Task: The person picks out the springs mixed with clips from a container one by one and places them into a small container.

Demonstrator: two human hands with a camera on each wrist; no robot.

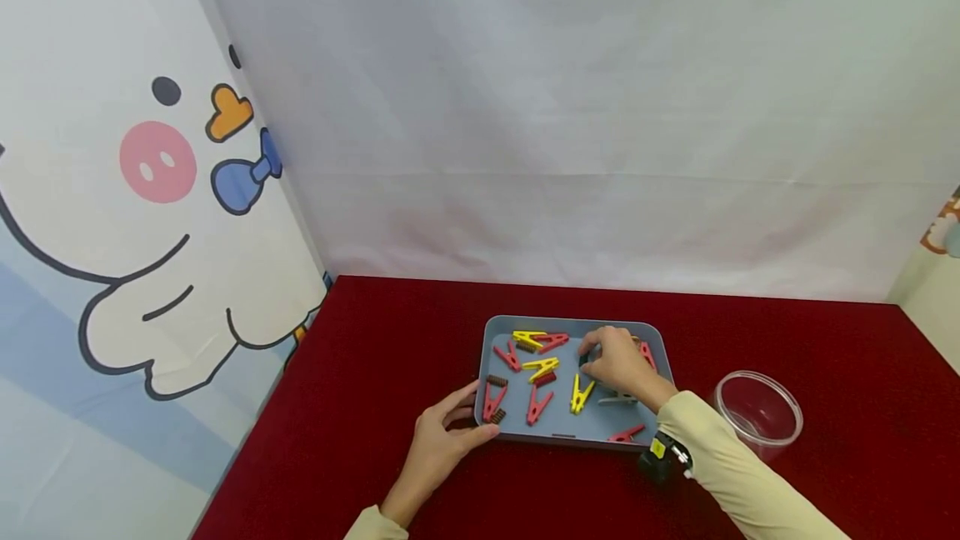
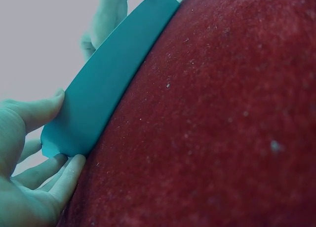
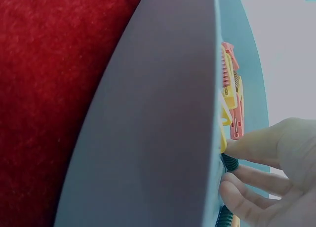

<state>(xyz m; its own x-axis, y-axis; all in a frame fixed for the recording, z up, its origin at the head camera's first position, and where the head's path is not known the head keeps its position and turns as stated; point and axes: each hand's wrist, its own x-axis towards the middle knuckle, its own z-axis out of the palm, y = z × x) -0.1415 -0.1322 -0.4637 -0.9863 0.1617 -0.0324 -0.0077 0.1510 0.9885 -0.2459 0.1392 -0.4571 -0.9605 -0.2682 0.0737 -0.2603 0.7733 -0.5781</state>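
A grey-blue tray (image 1: 517, 436) holds several red clips (image 1: 538, 403), yellow clips (image 1: 579, 394) and small ridged coils (image 1: 498, 380). At its near left corner my left hand (image 1: 442, 440) grips the tray, thumb on the front wall and fingers round the corner, as the left wrist view shows. My right hand (image 1: 621, 361) reaches down inside the right half of the tray. Between its thumb and fingertips it pinches a dark green coil (image 3: 230, 163). Another dark coil (image 3: 225, 216) lies below those fingers. A greyish clip (image 1: 617, 398) is partly under the right wrist.
Just right of the tray, partly behind the right forearm, stands a clear round container (image 1: 757, 408). A dark red cloth (image 1: 405, 332) covers the table. Pale curtains hang behind, and a cartoon-printed sheet (image 1: 150, 257) borders the left side.
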